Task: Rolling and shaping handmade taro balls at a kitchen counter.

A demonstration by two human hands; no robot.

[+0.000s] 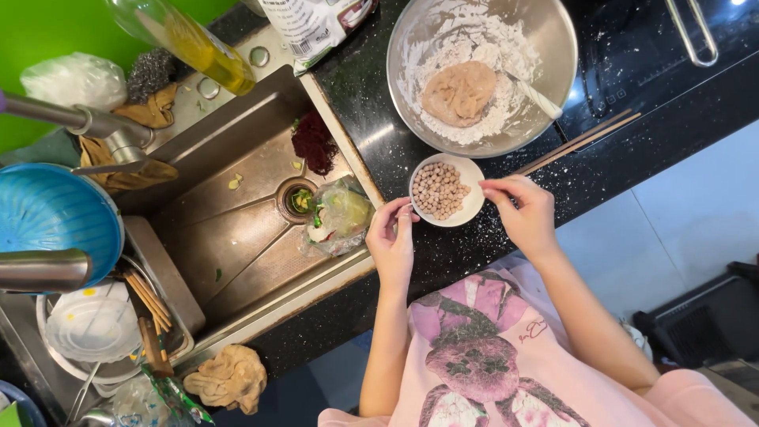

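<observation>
Keep the small white bowl of chickpeas point(445, 190) steady on the black worktop point(371, 103), just below the steel mixing bowl of flour and dough point(474, 75), left hand point(393, 237) fingertips pressed together at its rim, right hand point(522, 209) pinching the opposite rim.

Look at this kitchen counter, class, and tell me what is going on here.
A person in a pink printed shirt stands at a dark speckled counter beside a sink. Both hands are at a small white bowl of little round dough balls: the left hand touches its near rim with fingertips pinched together, the right hand is at its other side. Behind it sits a steel mixing bowl holding flour, a lump of dough and a white spoon. A pair of chopsticks lies beside it.
</observation>
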